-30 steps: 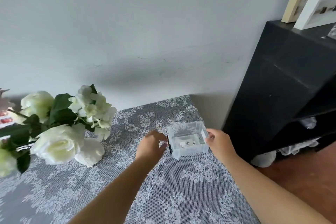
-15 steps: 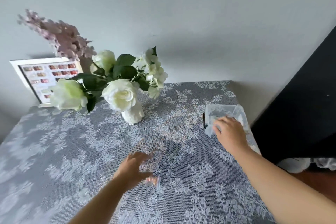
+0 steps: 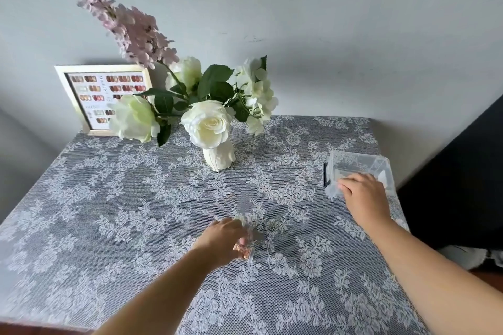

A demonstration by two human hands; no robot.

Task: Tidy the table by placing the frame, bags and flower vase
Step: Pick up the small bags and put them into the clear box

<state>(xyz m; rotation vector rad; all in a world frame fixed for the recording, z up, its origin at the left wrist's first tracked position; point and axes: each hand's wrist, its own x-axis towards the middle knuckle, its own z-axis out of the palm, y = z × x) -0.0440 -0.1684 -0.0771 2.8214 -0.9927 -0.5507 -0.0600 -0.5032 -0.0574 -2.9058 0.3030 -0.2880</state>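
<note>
Lower centre, the left hand [image 3: 221, 239] pinches 1 small clear bag [image 3: 245, 249] on the lace tablecloth [image 3: 109, 212], while the right hand [image 3: 363, 194], fingers loosely spread, rests on the clear plastic box [image 3: 359, 168] at right.

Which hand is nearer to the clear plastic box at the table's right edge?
Right. The right hand rests on the clear plastic box, covering its near side. The left hand is well off to the box's left, over small bags at mid-table.
</note>
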